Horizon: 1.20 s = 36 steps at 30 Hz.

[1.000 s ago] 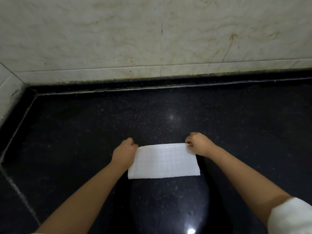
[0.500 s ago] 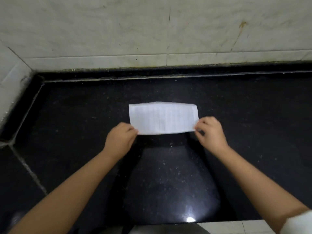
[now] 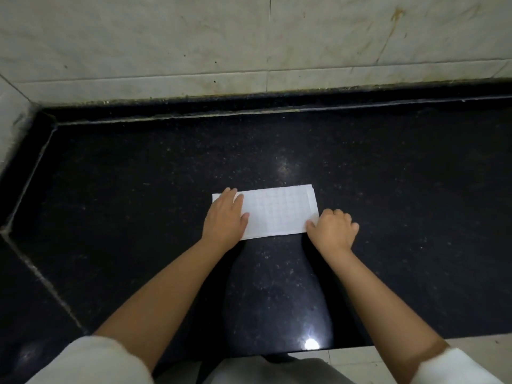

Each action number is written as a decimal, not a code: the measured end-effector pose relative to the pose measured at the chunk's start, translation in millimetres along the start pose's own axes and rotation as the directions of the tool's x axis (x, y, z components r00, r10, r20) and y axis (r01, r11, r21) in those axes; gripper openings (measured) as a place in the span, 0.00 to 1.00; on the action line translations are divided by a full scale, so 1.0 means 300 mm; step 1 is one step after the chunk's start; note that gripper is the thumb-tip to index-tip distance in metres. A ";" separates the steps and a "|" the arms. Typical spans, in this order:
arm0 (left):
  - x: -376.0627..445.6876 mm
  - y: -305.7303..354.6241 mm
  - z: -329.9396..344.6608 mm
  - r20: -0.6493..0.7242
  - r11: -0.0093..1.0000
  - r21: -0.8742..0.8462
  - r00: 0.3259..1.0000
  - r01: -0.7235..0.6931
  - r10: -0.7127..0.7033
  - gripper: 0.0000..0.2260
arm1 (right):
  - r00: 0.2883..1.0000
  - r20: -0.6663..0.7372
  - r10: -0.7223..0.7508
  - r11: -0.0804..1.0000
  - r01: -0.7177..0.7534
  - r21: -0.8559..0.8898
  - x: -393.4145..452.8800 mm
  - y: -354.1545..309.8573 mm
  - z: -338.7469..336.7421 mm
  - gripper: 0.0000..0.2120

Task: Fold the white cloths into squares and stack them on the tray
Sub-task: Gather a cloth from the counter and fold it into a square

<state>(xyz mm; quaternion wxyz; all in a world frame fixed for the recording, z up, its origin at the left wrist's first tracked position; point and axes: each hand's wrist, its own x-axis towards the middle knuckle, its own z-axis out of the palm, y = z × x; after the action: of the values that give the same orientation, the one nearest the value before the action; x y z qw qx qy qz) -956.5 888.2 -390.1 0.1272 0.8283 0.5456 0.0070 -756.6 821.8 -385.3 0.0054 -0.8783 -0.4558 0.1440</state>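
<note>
now the white cloth (image 3: 279, 214) lies flat on the black counter (image 3: 138, 189), no longer held up. the left hand (image 3: 225, 217) presses one end flat, and the right hand (image 3: 332, 230) pinches the near corner, ready to fold it square. no tray shows.

black speckled counter (image 3: 138, 203) below a stained marble-tiled wall (image 3: 166, 37).
</note>
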 end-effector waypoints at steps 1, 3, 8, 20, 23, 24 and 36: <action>0.020 0.013 0.009 0.060 0.999 0.020 0.998 0.026 -0.027 0.25 | 0.999 0.019 0.027 1.000 -0.027 0.004 0.001 -0.007 0.000 0.18; 0.039 0.030 0.043 0.145 0.997 0.052 0.988 0.053 -0.060 0.28 | 0.995 0.056 0.079 0.996 -0.081 0.029 0.002 -0.016 0.001 0.17; 0.030 0.021 0.094 0.149 0.992 0.114 0.986 0.063 -0.080 0.29 | 0.987 0.108 0.121 0.990 -0.128 0.062 -0.002 -0.040 -0.004 0.15; -0.008 -0.087 0.006 -0.070 0.983 -0.117 0.986 0.142 -0.151 0.24 | 0.971 -0.207 -0.120 0.789 0.219 0.574 -0.062 -0.265 -0.107 0.04; -0.090 -0.214 -0.023 -0.130 0.952 -0.190 0.955 0.241 -0.267 0.23 | 0.905 -0.278 -0.323 0.761 0.423 0.492 -0.127 -0.389 -0.062 0.05; -0.122 -0.254 -0.026 -0.135 0.941 -0.203 0.944 0.269 -0.300 0.22 | 0.880 -0.247 -0.407 0.763 0.475 0.437 -0.148 -0.417 -0.026 0.07; -0.272 -0.360 0.023 -0.165 0.909 -0.341 0.936 0.241 -0.310 0.18 | 0.662 -0.286 -0.693 0.656 0.743 0.131 -0.171 -0.371 0.180 0.11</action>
<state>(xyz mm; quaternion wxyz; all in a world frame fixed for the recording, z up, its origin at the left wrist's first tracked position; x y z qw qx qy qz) -1086.0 853.1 -410.1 0.1979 0.7058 0.6597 0.1656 -887.4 839.2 -408.6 0.2151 -0.6273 -0.7432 0.0894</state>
